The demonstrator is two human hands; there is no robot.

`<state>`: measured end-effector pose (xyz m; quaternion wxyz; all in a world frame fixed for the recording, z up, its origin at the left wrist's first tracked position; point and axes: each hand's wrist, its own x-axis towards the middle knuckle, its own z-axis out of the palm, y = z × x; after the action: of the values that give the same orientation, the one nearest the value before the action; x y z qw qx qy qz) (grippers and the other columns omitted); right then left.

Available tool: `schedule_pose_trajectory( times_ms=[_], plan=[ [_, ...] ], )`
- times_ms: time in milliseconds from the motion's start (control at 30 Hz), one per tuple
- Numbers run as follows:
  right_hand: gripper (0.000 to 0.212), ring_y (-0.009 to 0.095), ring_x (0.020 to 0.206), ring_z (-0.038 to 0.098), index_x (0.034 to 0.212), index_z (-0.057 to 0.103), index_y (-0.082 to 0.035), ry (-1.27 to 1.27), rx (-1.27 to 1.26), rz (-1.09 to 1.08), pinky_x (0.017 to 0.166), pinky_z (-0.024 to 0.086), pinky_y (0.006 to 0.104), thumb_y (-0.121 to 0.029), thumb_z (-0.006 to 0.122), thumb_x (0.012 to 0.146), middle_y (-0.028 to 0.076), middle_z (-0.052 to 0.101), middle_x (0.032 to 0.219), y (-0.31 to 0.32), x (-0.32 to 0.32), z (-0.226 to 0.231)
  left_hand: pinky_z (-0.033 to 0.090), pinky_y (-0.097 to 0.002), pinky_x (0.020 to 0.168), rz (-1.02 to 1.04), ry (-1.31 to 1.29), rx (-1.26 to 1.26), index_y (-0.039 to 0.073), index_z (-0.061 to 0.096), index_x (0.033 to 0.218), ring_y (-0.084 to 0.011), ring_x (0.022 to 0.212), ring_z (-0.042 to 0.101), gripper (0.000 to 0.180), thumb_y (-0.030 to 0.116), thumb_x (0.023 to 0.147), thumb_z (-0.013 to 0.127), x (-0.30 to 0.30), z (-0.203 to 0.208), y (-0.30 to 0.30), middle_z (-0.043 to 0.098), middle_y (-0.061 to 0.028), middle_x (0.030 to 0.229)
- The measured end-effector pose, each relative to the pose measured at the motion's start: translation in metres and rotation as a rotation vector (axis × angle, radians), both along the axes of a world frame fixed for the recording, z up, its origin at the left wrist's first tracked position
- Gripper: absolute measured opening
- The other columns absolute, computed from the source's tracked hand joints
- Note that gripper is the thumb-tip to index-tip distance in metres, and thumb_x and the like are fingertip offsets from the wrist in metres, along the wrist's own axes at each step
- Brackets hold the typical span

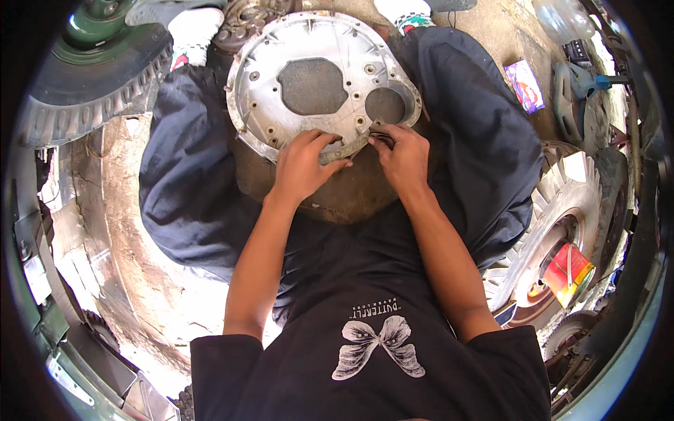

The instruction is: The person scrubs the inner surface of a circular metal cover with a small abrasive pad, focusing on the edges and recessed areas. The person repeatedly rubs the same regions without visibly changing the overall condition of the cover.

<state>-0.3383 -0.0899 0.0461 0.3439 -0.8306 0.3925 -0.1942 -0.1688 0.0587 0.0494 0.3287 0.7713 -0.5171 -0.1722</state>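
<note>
A large silver-grey bell housing (263, 91) lies between my legs, its face up, with a big central opening and a smaller round hole at its right. My left hand (303, 165) rests at the near rim, thumb and fingers apart on either side of the edge. Nothing loose shows in it. Just right of it, my right hand (406, 156) is closed in a pinch at the rim, below the round hole. A small dark sliver shows between its fingertips, too little to name. The housing's underside is hidden.
A big tyre (98, 105) with a green rim stands at the upper left. On the right are a purple packet (525, 85), a clear plastic bottle (564, 21), another tyre (523, 259) and a red-yellow can (567, 272). Metal parts (246, 17) lie behind the housing.
</note>
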Motion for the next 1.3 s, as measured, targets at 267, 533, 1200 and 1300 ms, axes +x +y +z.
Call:
schedule_pose_trajectory(
  times_ms=[267,533,1200,1300],
  plan=[
    [0.022,0.029,0.077,0.075,0.108,0.086,-0.006,-0.002,-0.049,-0.035,0.075,0.059,0.0377,-0.005,0.086,0.086,0.015,0.078,0.094,0.005,0.009,-0.007,0.059,-0.0457,0.078,-0.046,0.042,0.052,0.011,0.086,0.11,-0.0343,0.089,0.074,0.039,0.035,0.08,0.092,0.002,-0.031,-0.006,0.075,-0.0089,0.094],
    [0.019,0.024,0.075,0.073,0.107,0.087,-0.008,0.086,-0.1,-0.043,0.07,0.056,0.0369,-0.008,0.087,0.088,0.013,0.074,0.088,0.003,0.017,-0.001,0.059,-0.0439,0.075,-0.021,0.059,0.032,0.013,0.087,0.11,-0.0304,0.087,0.074,0.038,0.035,0.08,0.092,0.0,-0.03,-0.004,0.073,-0.0071,0.092],
    [0.019,0.033,0.076,0.07,0.104,0.086,-0.007,-0.015,-0.048,-0.098,0.072,0.056,0.0422,-0.005,0.087,0.085,0.017,0.071,0.089,0.0,0.012,-0.008,0.059,-0.0443,0.074,0.01,0.067,0.064,0.014,0.088,0.105,-0.0295,0.084,0.074,0.035,0.037,0.079,0.093,0.001,-0.029,-0.008,0.073,-0.0053,0.089],
    [0.019,0.037,0.079,0.071,0.103,0.086,-0.006,-0.022,-0.039,-0.078,0.073,0.056,0.0445,-0.003,0.085,0.084,0.019,0.071,0.09,0.001,0.006,-0.005,0.059,-0.0443,0.074,0.029,0.095,0.043,0.013,0.088,0.103,-0.0303,0.084,0.075,0.035,0.038,0.079,0.094,-0.004,-0.031,-0.008,0.073,-0.0055,0.089]
  ],
)
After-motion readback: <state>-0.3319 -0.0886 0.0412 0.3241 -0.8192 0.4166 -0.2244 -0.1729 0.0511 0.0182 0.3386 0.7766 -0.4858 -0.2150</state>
